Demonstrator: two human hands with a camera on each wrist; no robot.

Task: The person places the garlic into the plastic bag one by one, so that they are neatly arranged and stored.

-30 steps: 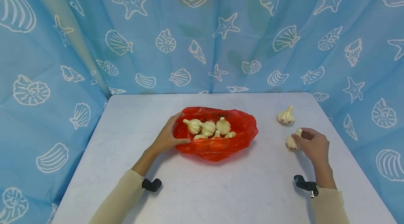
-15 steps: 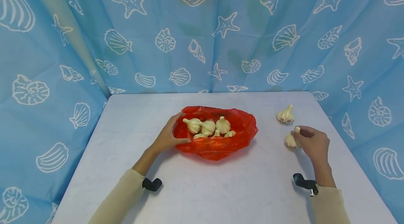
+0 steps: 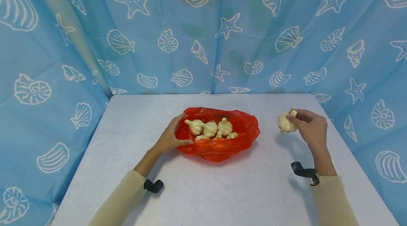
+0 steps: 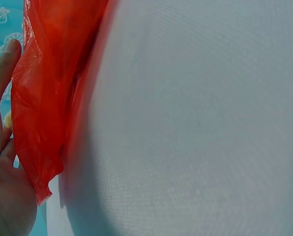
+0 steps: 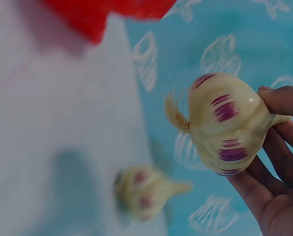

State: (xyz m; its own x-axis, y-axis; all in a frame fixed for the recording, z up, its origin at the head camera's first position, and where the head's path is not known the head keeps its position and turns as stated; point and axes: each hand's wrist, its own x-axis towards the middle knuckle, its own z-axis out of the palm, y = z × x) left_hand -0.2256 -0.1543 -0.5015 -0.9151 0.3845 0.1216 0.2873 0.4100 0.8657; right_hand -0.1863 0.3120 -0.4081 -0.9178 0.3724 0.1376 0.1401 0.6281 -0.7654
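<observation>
In the head view my left hand (image 3: pixel 168 137) is at the left end of a red plastic bag (image 3: pixel 219 151), thumb and fingers spread apart at its rim. Several pale garlic bulbs (image 3: pixel 210 128) lie inside the bag. The left wrist view shows the thumb (image 4: pixel 6 69) beside the bag's wall (image 4: pixel 50 98). My right hand (image 3: pixel 313 127) pinches a garlic bulb (image 3: pixel 287 122) by its stem, above the table at right. The right wrist view shows purple streaks on this bulb (image 5: pixel 225 125). Another garlic bulb (image 5: pixel 148 191) lies blurred on the table, mostly hidden behind the held one in the head view.
A white-covered table (image 3: pixel 219 194) bears the bag. Blue curtains (image 3: pixel 203 35) with white shells and starfish hang behind it and at both sides. Dark wrist cameras (image 3: pixel 154 186) sit on both forearms.
The right hand has lifted its garlic bulb off the table, moving up and away toward the other bulb, which it now mostly covers. My left hand and the bag stay in place.
</observation>
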